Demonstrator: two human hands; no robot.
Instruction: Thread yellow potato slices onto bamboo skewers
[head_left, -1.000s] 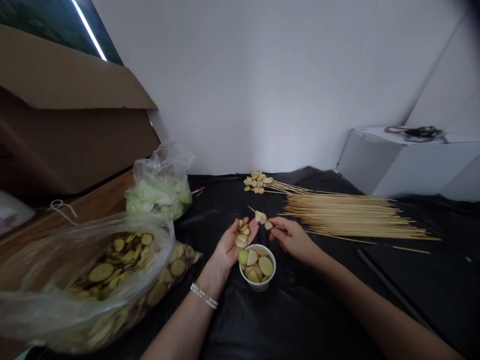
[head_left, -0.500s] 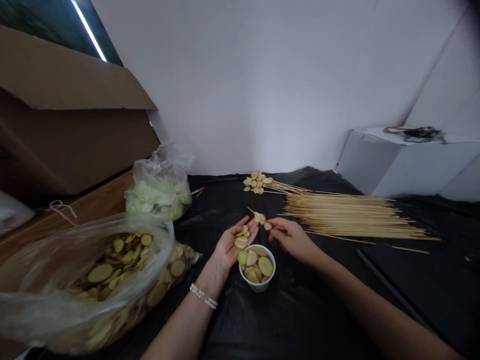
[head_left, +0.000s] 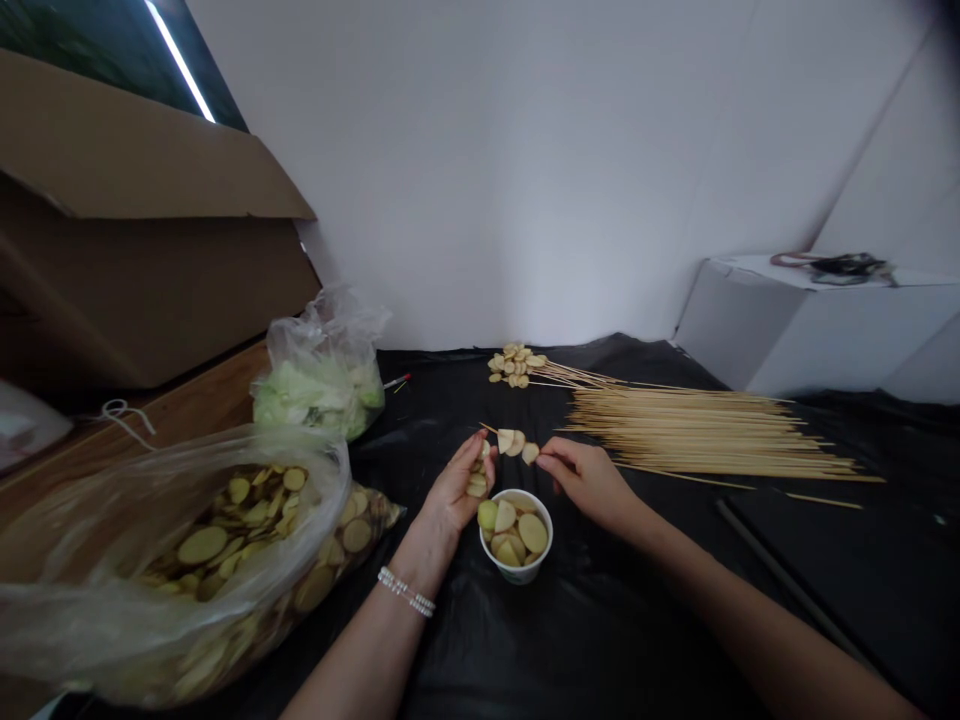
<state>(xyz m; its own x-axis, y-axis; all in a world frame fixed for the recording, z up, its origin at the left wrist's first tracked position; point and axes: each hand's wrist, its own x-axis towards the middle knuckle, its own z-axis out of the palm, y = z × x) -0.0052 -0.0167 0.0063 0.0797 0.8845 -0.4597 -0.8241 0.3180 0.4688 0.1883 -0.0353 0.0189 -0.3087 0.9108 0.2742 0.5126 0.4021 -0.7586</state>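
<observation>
- The skewer (head_left: 515,443) hangs over the black sheet (head_left: 600,630), between the two hands and just beyond the cup; a few pale slices are threaded on it, and its pointed end juts out to the left.
- The right hand (head_left: 589,482) pinches the skewer between thumb and fingers, close behind the nearest threaded slice.
- The left hand (head_left: 452,490) is turned partly up, its fingers curled around several loose slices (head_left: 477,486); the skewer's tip lies at its fingertips, though whether they touch it I cannot tell.
- A beaded bracelet (head_left: 406,592) circles the left wrist.
- Just below the hands, the white cup (head_left: 520,576) stands upright, filled with cut slices, one of them greener at the left edge.
- Beyond the hands, a cluster of loaded skewers (head_left: 517,364) lies with the slices to the left and the sticks to the right.
- To the right of it, a broad heap of bare sticks (head_left: 712,432) lies side by side.
- To the left, a large clear bag (head_left: 97,625) gapes open on many round slices; behind it sits a smaller bag (head_left: 319,385) of pale green pieces.
- A red-and-white pen (head_left: 397,380) lies near the smaller bag.
- Farther out are a cardboard box (head_left: 165,290) at left and a white box (head_left: 765,325) at right.
</observation>
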